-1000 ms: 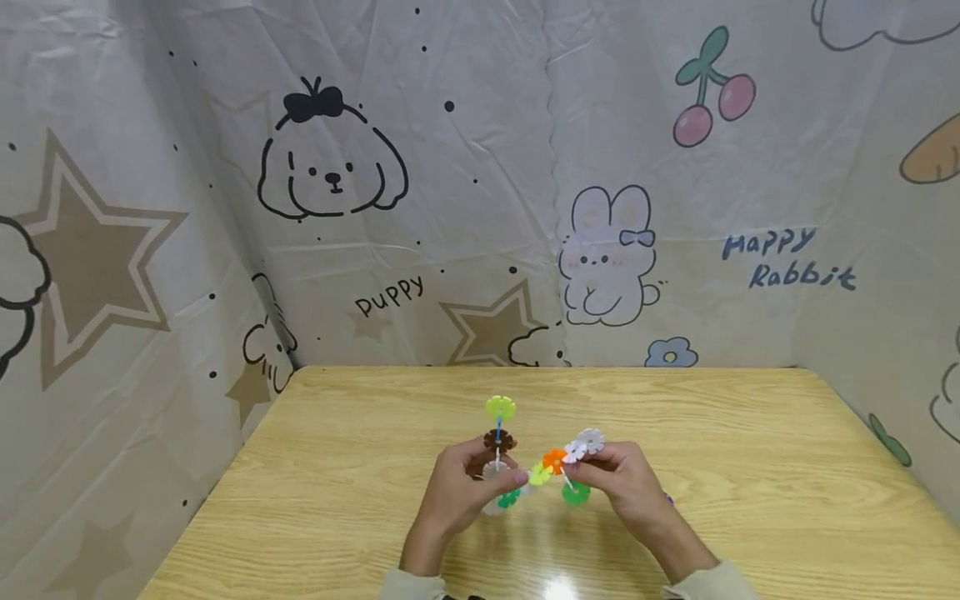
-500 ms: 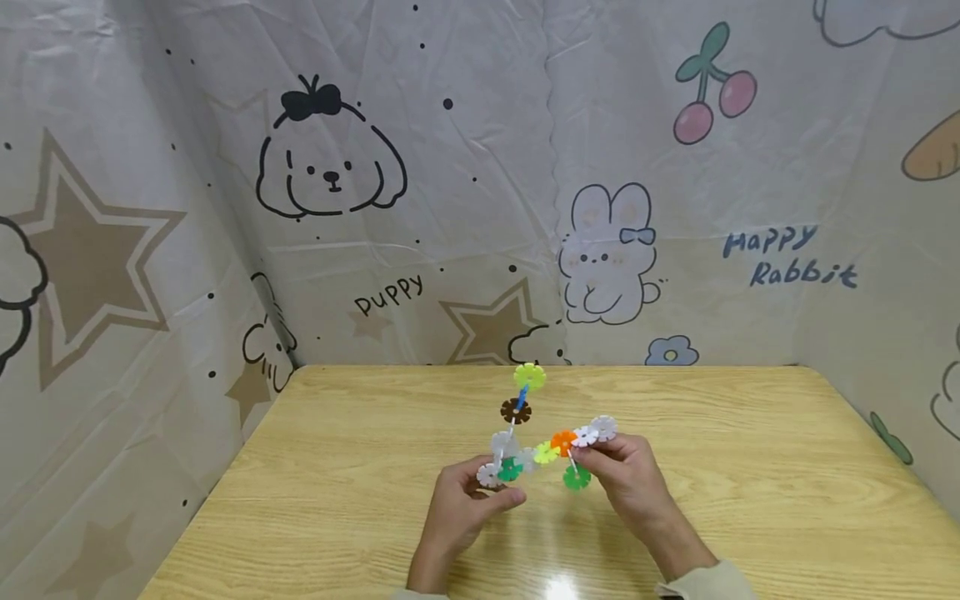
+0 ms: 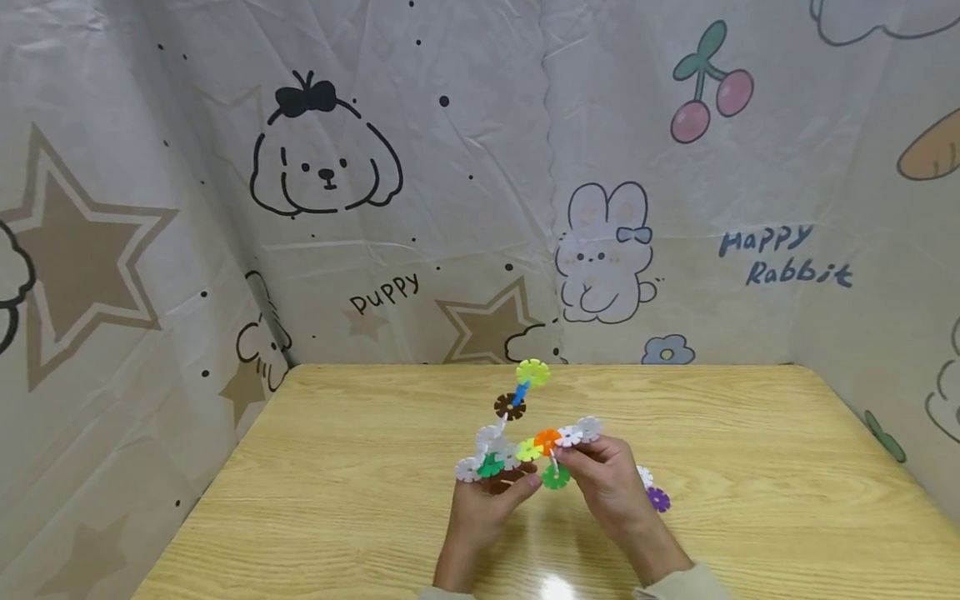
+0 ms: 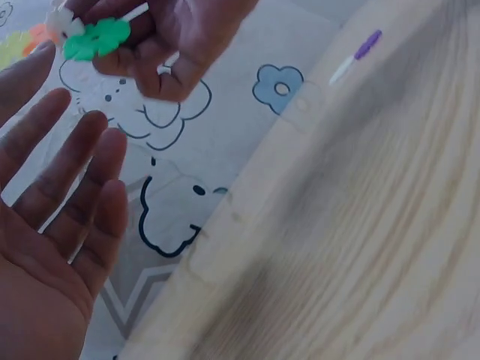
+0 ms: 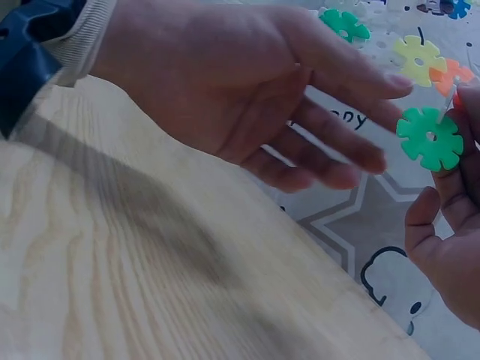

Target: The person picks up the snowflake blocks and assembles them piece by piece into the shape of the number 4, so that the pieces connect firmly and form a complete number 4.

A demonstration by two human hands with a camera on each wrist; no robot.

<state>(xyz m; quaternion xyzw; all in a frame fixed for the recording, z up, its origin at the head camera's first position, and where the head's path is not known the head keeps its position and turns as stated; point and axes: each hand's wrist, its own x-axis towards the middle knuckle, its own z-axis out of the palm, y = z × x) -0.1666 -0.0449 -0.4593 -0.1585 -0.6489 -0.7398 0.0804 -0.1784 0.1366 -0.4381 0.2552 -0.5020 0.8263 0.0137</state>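
Observation:
In the head view, a chain of interlocking plastic snowflake discs hangs above the table. An orange disc [image 3: 547, 442] sits mid-chain, with white discs at its right and a green disc [image 3: 556, 477] below. A brown disc [image 3: 510, 407] and a yellow-green disc [image 3: 532, 372] rise at the left end. My right hand [image 3: 611, 487] pinches the chain near the orange and white discs. Below the chain's left part is my left hand [image 3: 483, 512], its fingers extended and apart in the left wrist view; no disc is gripped there.
A purple disc [image 3: 659, 500] joined to a white disc [image 3: 646, 477] lies on the wooden table [image 3: 337, 483] beside my right hand, partly hidden. A printed cloth [image 3: 480, 208] hangs behind the table and along its sides.
My left hand has let go of the chain's left part and moved slightly right. The chain has risen in my right hand, and the purple disc has come into fuller view.

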